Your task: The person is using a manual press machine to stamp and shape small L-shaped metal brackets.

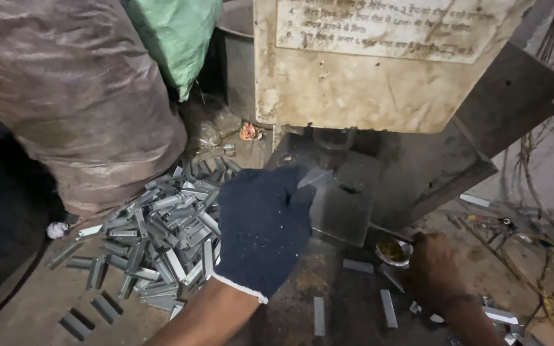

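- Heaped on the worktop [27, 307] at left: a pile of small grey metal strips [161, 237], lying every which way, a few strays scattered toward the near edge.
- Behind the pile, a bulging brownish plastic sack [78, 96] filling the upper left, with a green sack [174, 38] tucked beside it.
- Dead ahead, a grimy cream-coloured press machine [367, 83] with a printed notice on its face; below it a dark ram [331, 146] hanging over a flat steel bed plate [347, 205].
- Near the plate's right corner, a small round dish of yellowish stuff [392, 251] — grease, perhaps, though hard to tell in this light.
- More loose strips [387, 307] lying singly on the dark, oily surface in front of the plate.
- Far right, a tangle of wires [533, 256] trailing down the wall and across the surface.
- Left hand [263, 230], in a dark blue knitted glove with a white cuff, closed around one metal strip [315, 177] — pinched at the fingertips and held out over the bed plate, just under the ram.
- Right hand [434, 269], bare, resting low on the worktop just beside the dish, fingers curled down among the loose strips; impossible to say whether anything is gripped.
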